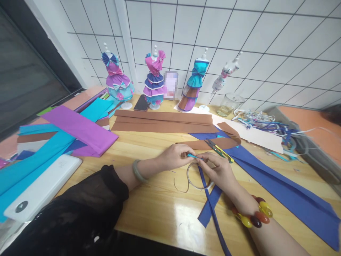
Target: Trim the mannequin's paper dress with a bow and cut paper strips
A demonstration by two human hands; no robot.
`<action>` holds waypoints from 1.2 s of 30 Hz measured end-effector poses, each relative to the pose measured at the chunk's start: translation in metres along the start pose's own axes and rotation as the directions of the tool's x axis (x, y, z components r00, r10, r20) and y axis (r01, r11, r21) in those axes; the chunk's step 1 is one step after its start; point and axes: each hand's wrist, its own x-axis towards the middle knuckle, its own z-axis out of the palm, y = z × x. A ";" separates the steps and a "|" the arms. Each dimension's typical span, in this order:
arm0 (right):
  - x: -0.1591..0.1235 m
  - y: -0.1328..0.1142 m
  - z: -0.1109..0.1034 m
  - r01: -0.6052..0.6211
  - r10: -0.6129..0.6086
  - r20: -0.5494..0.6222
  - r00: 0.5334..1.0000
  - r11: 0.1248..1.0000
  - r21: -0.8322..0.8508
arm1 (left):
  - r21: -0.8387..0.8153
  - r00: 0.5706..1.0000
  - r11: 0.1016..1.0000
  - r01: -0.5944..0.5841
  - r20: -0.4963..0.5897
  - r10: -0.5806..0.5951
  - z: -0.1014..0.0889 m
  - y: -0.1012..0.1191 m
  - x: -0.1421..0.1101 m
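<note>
My left hand (177,156) and my right hand (217,167) meet over the middle of the table, fingertips close together. Between them they pinch a small folded piece of blue fabric (192,155). A narrow dark blue strip (209,195) runs from below my right hand down past the table's front edge. Under my fingers lies a coil of thin wire (188,177), its loose end curling leftward. A short, wide blue fabric piece (210,209) lies beneath the strip. Just beyond my right hand rest yellow-and-green snips (220,150), partly on a brown strip (197,144).
Small dress forms (154,78) in fabric dresses and a bare one (227,73) stand along the tiled wall. Folded fabrics (80,128) and a white device (45,188) lie left. Brown fabric (162,121), a glass (230,105), tangled ribbons (258,119) and long blue fabric (287,181) lie behind and right.
</note>
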 end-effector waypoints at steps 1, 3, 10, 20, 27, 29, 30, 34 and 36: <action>0.000 0.001 0.000 0.005 -0.005 0.001 1.000 1.000 -0.003 | 0.013 1.000 1.000 0.004 -0.003 -0.004 0.000 -0.001 0.000; -0.001 0.002 0.001 0.011 -0.011 0.004 1.000 1.000 -0.014 | 0.035 1.000 0.999 0.018 -0.004 -0.017 0.001 -0.002 0.000; -0.002 0.006 0.003 0.013 -0.014 -0.016 1.000 0.999 -0.042 | 0.039 1.000 0.999 0.028 0.006 -0.028 0.000 -0.003 0.000; -0.001 0.006 0.001 0.018 -0.018 -0.014 1.000 0.999 -0.032 | 0.015 0.998 0.998 0.060 -0.002 -0.060 0.001 -0.002 -0.001; -0.001 0.006 0.001 -0.024 0.024 -0.003 1.000 1.000 -0.018 | 0.001 0.998 0.999 0.045 -0.041 -0.044 0.002 -0.003 -0.002; -0.001 0.006 0.002 -0.074 0.074 -0.010 0.997 0.997 -0.017 | -0.014 0.996 0.998 0.069 -0.059 -0.070 0.003 -0.002 -0.002; -0.001 0.007 0.003 -0.100 0.100 -0.019 0.995 0.995 -0.016 | -0.021 0.994 0.996 0.082 -0.074 -0.084 0.003 -0.002 -0.002; -0.003 0.011 0.005 -0.182 0.182 -0.074 0.980 0.983 0.011 | -0.018 0.982 0.996 0.088 -0.167 -0.089 0.003 0.000 -0.002; -0.003 0.012 0.007 -0.215 0.218 -0.096 0.971 0.976 0.043 | -0.002 0.977 0.998 0.062 -0.206 -0.061 0.003 0.000 -0.002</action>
